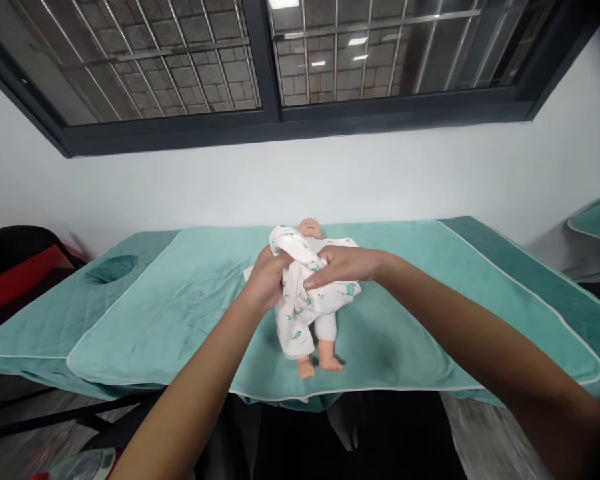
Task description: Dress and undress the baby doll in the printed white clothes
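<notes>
White printed cloth (296, 333), gripped by the left hand (266, 277) and held by the right hand (347, 264), drapes over the doll (326, 328), midway along the teal bed (190, 307); its long hanging part, nearer the left hand, points toward the front edge.
</notes>
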{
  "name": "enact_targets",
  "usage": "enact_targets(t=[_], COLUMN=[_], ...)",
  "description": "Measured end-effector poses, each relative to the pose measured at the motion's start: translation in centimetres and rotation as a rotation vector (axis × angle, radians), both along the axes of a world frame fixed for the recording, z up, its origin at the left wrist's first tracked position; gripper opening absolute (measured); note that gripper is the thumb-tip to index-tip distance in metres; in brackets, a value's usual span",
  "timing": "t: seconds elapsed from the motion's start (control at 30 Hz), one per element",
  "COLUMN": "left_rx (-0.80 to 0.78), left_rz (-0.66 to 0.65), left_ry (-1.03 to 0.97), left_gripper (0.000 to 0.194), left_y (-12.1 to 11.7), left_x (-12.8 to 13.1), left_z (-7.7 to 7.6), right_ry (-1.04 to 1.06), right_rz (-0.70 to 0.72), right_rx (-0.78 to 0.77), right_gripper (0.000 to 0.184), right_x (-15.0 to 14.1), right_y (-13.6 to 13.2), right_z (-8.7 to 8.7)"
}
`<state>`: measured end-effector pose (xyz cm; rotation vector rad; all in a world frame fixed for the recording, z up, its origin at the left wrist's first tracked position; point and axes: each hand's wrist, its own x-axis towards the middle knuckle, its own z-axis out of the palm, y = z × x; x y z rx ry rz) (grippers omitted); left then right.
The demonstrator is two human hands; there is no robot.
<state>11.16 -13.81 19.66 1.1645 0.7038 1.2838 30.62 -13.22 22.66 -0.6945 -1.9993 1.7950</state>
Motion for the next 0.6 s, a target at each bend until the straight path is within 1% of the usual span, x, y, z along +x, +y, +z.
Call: enact_targets(t=[0.03, 0.13, 0.17, 0.2, 0.23, 0.27, 0.33, 0.37, 0.4, 0.43, 0.47, 0.53, 0.6], left_rx=[-0.024, -0.103, -0.118, -0.12, -0.108, -0.083, -0.043, -0.047, -0.067, -0.093, -0.12, -0.162, -0.186], left_rz=[-0.046, -0.226, -0.259, -0.252, -0.203, -0.126, 0.007, 0.026, 0.017, -0.005, -0.027, -0.071, -0.183], left_ry=[0.03, 0.185, 0.213, 0.198, 0.141, 0.052, -0.117, -0.156, -0.166, -0.154, -0.123, -0.023, 0.087], left_gripper=[0.028, 0.045, 0.048, 0.048, 0.046, 0.042, 0.034, 0.032, 0.031, 0.033, 0.035, 0.041, 0.049], left_y=[0.0, 0.0, 0.0, 0.1, 0.2, 0.3, 0.5, 0.5, 0.4, 0.2, 0.0, -0.4, -0.8], left_x=[-0.2, -1.2, -1.4, -1.5, -1.5, -1.3, -0.6, -0.2, 0.1, 0.3, 0.3, -0.2, -1.4], left_z=[-0.2, -0.8, -0.9, -1.0, -1.0, -1.0, -1.0, -1.0, -1.1, -1.3, -1.5, -2.0, -2.7], right_ry=[0.078, 0.391, 0.453, 0.475, 0.465, 0.43, 0.3, 0.227, 0.18, 0.18, 0.227, 0.404, 0.534], right_rz=[-0.05, -0.278, -0.328, -0.357, -0.361, -0.339, -0.214, -0.134, -0.074, -0.06, -0.097, -0.252, -0.378], right_rx=[0.002, -0.058, -0.086, -0.111, -0.133, -0.148, -0.146, -0.131, -0.115, -0.1, -0.091, -0.093, -0.123], right_gripper=[0.033, 0.038, 0.04, 0.042, 0.043, 0.043, 0.04, 0.038, 0.036, 0.035, 0.035, 0.039, 0.041], right_x=[0.1, 0.1, 0.1, 0.0, 0.0, -0.1, -0.2, -0.2, -0.2, -0.2, -0.2, -0.3, -0.3], right_y=[0.2, 0.7, 0.9, 0.9, 1.0, 0.9, 0.7, 0.6, 0.5, 0.4, 0.4, 0.4, 0.2], right_z=[0.0, 0.0, -0.2, -0.5, -0.9, -1.3, -2.1, -2.4, -2.6, -2.6, -2.6, -2.4, -2.6])
